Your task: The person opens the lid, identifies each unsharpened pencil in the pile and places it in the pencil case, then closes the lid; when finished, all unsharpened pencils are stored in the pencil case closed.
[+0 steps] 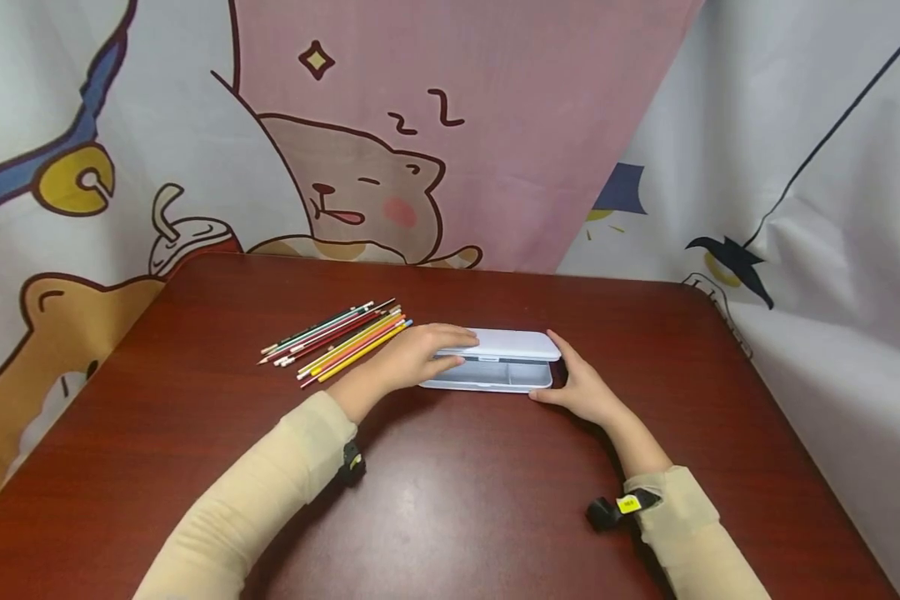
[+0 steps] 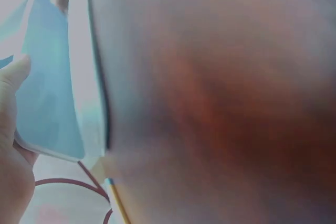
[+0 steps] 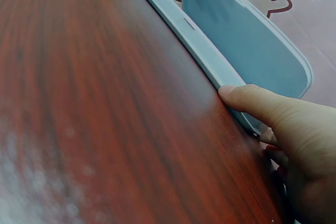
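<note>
A pale blue-white pencil case (image 1: 483, 387) lies on the table with its hinged lid (image 1: 516, 343) partly raised. Inside its base, a divider and bare compartments show. My left hand (image 1: 418, 355) pinches the lid near its left end, thumb on the inner face and fingers over the outside; the left wrist view also shows the thumb against the lid (image 2: 50, 82). At the other end, my right hand (image 1: 587, 388) grips the base (image 3: 202, 51), its thumb on the front edge and its fingers around the end, partly hidden.
Left of the case lies a loose bundle of pencils (image 1: 352, 337) in several colours, close to my left forearm. The reddish-brown table (image 1: 450, 492) ends at a printed cloth backdrop (image 1: 510, 150) behind. Small black cameras (image 1: 603, 514) are strapped to both wrists.
</note>
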Action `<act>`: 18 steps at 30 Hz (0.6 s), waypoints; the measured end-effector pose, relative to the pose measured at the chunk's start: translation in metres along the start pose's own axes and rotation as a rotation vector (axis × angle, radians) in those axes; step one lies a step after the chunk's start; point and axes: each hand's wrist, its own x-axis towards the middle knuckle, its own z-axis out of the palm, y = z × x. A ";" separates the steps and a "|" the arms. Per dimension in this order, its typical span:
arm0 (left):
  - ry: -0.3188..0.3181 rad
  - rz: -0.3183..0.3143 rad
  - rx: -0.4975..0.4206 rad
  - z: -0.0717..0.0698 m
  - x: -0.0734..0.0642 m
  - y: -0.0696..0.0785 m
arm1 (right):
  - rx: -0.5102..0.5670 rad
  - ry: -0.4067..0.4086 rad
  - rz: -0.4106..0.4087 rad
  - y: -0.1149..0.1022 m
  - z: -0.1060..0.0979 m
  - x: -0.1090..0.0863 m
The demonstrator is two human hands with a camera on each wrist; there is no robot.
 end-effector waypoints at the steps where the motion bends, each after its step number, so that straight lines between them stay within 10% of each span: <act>1: 0.006 -0.006 -0.018 -0.001 0.002 -0.001 | 0.002 0.000 0.000 0.000 0.000 0.000; 11: 0.094 -0.103 -0.274 -0.011 0.017 -0.011 | 0.014 0.010 -0.035 0.002 0.003 0.001; 18: 0.144 -0.294 -0.386 -0.015 0.027 -0.015 | 0.009 0.027 -0.057 0.002 0.002 0.002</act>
